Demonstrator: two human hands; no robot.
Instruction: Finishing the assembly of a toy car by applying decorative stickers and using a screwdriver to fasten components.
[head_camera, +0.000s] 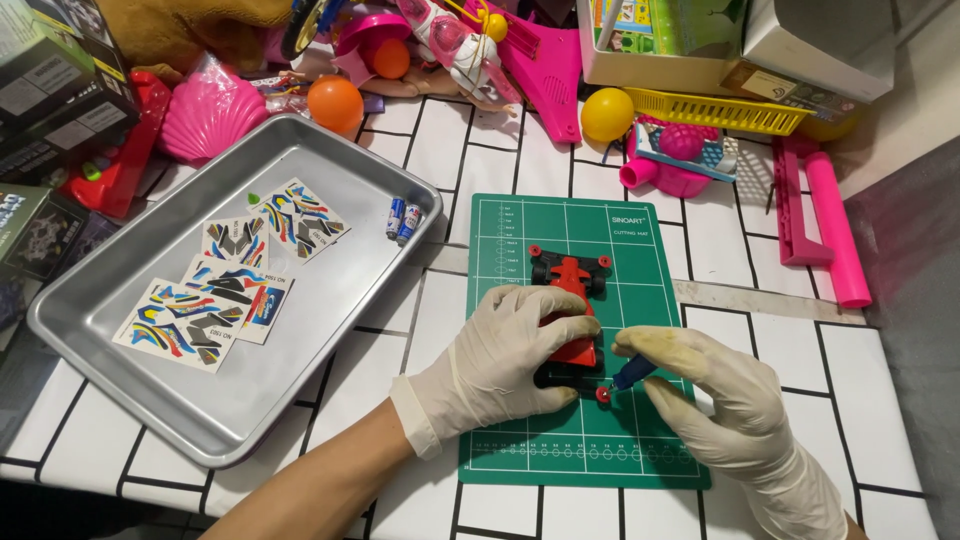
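Near the lower middle of the frame, the left hand (510, 350) in a white glove wraps around the back part of a red toy car (570, 300). The car lies on a green cutting mat (520, 240). The right hand (715, 385), also gloved, pinches a small blue tool (632, 374) just beside the car's wheel. In the left of the frame, a metal tray (330, 290) holds 4 sticker sheets (235, 275) and 2 small batteries (403, 219).
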